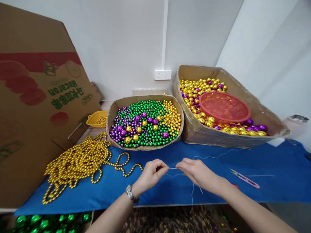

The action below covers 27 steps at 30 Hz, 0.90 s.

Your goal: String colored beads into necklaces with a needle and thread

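In front of the box of small beads, the left hand pinches a thin pale strand between thumb and fingers, and the right hand has its fingers closed on it just beside. Left of that box, gold bead strings lie heaped on the blue-covered table; right of it stands a larger carton, with pink-handled snips lying to its front right.

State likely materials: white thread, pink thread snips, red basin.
White thread: synthetic or cotton, unclear; thin, loosely curling.
Pink thread snips: metal-looking grey blades; smooth handle, plastic or painted metal.
Red basin: likely translucent plastic; rounded shapes show through.
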Tool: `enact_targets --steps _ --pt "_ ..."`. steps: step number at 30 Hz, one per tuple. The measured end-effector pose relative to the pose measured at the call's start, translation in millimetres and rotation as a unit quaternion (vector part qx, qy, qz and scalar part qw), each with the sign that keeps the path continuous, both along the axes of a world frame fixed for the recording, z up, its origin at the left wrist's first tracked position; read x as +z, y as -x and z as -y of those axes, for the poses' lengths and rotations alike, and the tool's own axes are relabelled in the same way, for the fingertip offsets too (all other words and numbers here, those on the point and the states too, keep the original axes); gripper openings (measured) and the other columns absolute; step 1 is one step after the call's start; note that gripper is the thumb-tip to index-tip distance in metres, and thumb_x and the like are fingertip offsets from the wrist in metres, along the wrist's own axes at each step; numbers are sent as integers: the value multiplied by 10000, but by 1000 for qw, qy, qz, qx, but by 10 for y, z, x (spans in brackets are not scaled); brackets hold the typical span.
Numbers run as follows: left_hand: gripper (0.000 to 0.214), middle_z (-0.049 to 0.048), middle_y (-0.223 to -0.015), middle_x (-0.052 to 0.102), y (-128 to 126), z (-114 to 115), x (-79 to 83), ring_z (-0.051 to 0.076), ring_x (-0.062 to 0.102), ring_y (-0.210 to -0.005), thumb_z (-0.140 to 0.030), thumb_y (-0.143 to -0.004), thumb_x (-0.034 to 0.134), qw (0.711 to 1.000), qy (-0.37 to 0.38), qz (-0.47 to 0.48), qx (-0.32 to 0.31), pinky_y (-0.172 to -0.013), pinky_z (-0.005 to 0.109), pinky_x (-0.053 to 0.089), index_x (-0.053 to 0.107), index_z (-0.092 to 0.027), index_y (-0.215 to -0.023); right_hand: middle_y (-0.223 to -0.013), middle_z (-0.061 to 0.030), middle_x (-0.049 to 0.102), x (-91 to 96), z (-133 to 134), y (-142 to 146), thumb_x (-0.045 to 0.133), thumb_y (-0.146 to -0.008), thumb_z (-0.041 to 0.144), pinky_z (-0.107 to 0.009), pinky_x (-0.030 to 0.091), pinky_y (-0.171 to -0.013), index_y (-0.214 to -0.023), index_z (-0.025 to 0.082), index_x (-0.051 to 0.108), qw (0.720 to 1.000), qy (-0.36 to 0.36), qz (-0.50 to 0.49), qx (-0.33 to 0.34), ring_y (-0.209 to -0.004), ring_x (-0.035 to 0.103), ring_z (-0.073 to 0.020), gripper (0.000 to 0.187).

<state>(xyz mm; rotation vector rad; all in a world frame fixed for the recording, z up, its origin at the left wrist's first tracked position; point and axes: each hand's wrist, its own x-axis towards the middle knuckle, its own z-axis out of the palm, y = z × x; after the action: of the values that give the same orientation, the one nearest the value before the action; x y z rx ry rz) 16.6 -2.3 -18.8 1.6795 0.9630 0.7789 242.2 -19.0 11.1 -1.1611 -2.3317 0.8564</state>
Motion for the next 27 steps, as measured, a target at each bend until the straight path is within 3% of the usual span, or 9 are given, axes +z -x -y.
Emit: enact_targets --steps 3,5,8,11,13,15,20,24,27 --pt "238 28 -728 628 8 -7 -54 137 533 -670 -366 -824 578 997 -33 -4 64 -623 237 399 659 -146 -786 -718 -28 626 -74 131 63 342 -968 393 -225 473 -547 -970 172 639 996 76 -54 -2 -561 612 -112 370" --pt "246 20 -697 615 -19 21 -99 127 513 -627 -378 -824 577 995 -17 19 94 -590 229 396 646 -144 -790 -737 -32 635 -157 208 143 283 -975 455 -225 483 -510 -1121 160 592 986 119 -113 -24 -536 616 -109 451" --pt "251 18 -684 610 -94 91 -163 122 502 -617 -378 -826 578 992 -3 48 113 -580 224 390 642 -142 -774 -793 -32 639 -275 253 270 371 -949 457 -263 516 -562 -1305 188 480 956 173 -217 -94 -598 641 -129 459" --pt "248 33 -750 640 -175 146 -227 131 523 -660 -377 -823 586 991 29 86 99 -609 229 402 662 -142 -836 -809 -29 659 -354 220 360 422 -926 317 -291 526 -666 -1301 217 491 975 91 -156 -131 -688 666 -153 394" --pt "256 43 -799 655 -221 159 -271 140 539 -697 -381 -802 613 986 69 120 90 -634 235 412 664 -142 -875 -933 -67 678 -393 194 397 405 -902 236 -321 511 -764 -1263 213 520 987 8 -87 -133 -833 670 -184 379" --pt "261 38 -773 651 -257 155 -309 138 533 -687 -387 -770 649 981 100 136 100 -631 234 407 664 -133 -831 -1027 -91 670 -420 188 418 408 -872 195 -334 494 -800 -1221 210 534 989 -26 -61 -130 -918 653 -205 371" --pt "283 -3 -634 582 -260 129 -297 93 435 -573 -407 -749 664 975 132 131 117 -554 212 339 647 -125 -729 -705 12 645 -378 229 363 426 -880 177 -243 479 -598 -1128 211 466 992 -47 -42 -112 -618 635 -148 253" --pt "290 -18 -624 552 -187 117 -214 74 369 -535 -418 -748 664 974 161 135 79 -517 203 290 648 -129 -764 -790 1 641 -317 210 251 404 -922 197 -221 473 -629 -1013 228 430 989 -87 -39 -112 -679 625 -123 100" --pt "292 -12 -634 554 -155 120 -190 80 386 -559 -418 -747 666 977 166 132 36 -539 206 298 644 -127 -758 -837 -23 638 -342 157 224 388 -935 201 -239 475 -659 -975 227 468 986 -130 -31 -104 -732 620 -135 93"
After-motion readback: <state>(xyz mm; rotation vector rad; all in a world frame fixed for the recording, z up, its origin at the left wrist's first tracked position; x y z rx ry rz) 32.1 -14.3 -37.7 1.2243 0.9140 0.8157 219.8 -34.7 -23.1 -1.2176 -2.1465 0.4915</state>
